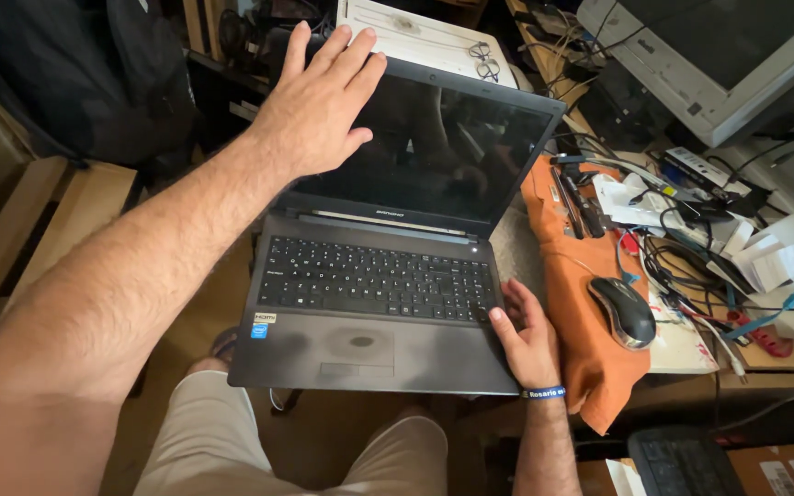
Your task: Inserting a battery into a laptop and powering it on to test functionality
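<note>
On my lap lies the open black laptop (369, 294). My left hand (319, 110) rests flat, grip fully open, on the laptop's upper-left screen corner, holding nothing. My right hand (527, 335), grip loosely open, touches the laptop's front-right corner. Right of the laptop sits a mouse (624, 310).

The left arm is being stretched far forward and upward, bare to the elbow, with the left hand (316, 108) being laid flat, palm down, fingers extended and slightly spread. The right hand (527, 332) is being kept low and close, fingers loosely curled, thumb pressed forward, a blue band being worn at the wrist.
</note>
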